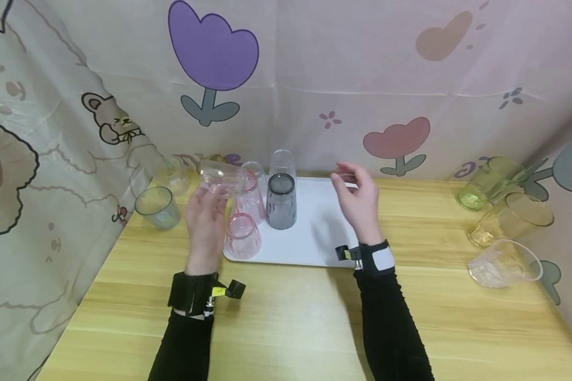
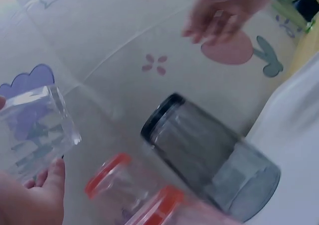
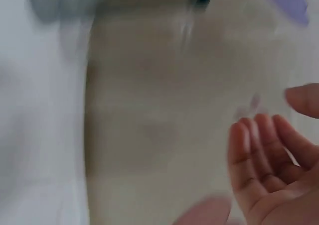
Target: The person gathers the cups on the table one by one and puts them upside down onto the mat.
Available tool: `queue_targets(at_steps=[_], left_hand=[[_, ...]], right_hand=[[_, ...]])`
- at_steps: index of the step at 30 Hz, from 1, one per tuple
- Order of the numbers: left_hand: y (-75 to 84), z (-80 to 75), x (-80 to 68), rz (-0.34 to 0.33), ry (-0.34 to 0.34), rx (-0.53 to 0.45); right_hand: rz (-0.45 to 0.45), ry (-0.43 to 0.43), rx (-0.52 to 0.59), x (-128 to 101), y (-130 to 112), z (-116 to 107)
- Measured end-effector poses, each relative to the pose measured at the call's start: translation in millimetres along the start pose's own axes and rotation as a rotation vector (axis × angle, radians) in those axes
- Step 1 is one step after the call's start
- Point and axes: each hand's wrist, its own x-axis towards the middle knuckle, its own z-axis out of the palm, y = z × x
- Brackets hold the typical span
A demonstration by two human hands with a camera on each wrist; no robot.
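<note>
My left hand (image 1: 207,225) grips a clear drinking glass (image 1: 221,175), tipped on its side, above the left part of the white tray (image 1: 324,227). The same clear glass (image 2: 37,130) shows at the left of the left wrist view. Below it, two pink-tinted glasses (image 1: 244,241) stand upside down on the tray, with a dark grey glass (image 1: 282,206) beside them. Clear glasses (image 1: 282,160) stand behind these. Over the tray's right side hovers my right hand (image 1: 359,201), fingers loosely bent and holding nothing; the right wrist view shows its fingers (image 3: 244,160) apart from any glass.
Left of the tray stand a bluish-grey glass (image 1: 158,209) and a faint clear one (image 1: 172,177). On the table's right are a green glass (image 1: 491,182), an amber glass (image 1: 507,219) and a clear glass (image 1: 500,267). A printed curtain (image 1: 314,63) hangs behind the wooden table (image 1: 286,323).
</note>
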Motion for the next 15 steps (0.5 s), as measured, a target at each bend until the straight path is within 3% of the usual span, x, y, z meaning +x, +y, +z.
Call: queue_targets(at_steps=[5,15], left_hand=[[-5.7,9.1,-6.9,-0.033,-0.071,-0.045],[-13.4,17.1,-15.8,-0.092,-0.221,-0.022]], right_hand=[[-0.092,-0.073,0.184,-14.0,-25.1,22.7],[-0.228,-0.269,0.318,-31.1,-40.4,46.8]])
